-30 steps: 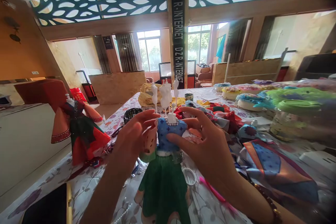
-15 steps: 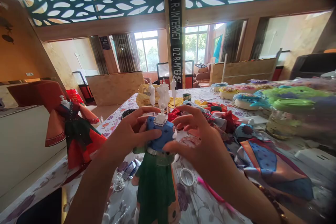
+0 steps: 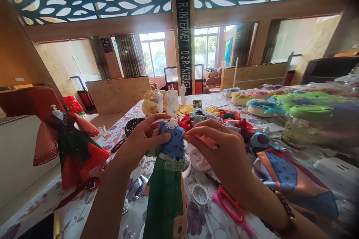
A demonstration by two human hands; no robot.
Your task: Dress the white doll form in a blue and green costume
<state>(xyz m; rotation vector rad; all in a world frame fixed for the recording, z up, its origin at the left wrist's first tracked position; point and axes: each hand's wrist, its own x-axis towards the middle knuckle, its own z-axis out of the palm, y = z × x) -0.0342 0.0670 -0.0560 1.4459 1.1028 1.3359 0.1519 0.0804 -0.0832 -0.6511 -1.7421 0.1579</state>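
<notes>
A small white dress form wears a blue patterned bodice (image 3: 176, 142) with pearls at the neckline, and a long green skirt (image 3: 164, 194) hangs below its pale waistband. My left hand (image 3: 144, 134) grips the dressed form from the left, its thumb pressed on the front of the bodice. At the bodice's right armhole edge, the thumb and fingertips of my right hand (image 3: 221, 145) come together in a pinch. Whatever lies between those fingertips is too small to make out. The fingers of my left hand are partly hidden behind the form.
Red-handled scissors (image 3: 231, 205) and a white ring (image 3: 200, 194) lie below my right hand. White mini dress forms (image 3: 171, 101) stand behind. A red-green dress (image 3: 73, 149) is at left. Fabric pieces (image 3: 291, 179), a green-lidded jar (image 3: 304, 125) and a black basket (image 3: 134, 126) sit on the table.
My right hand has gone from spread fingers to a pinch at the bodice's edge. The bodice now hangs straighter. The scissors have come into fuller view as my right arm moved.
</notes>
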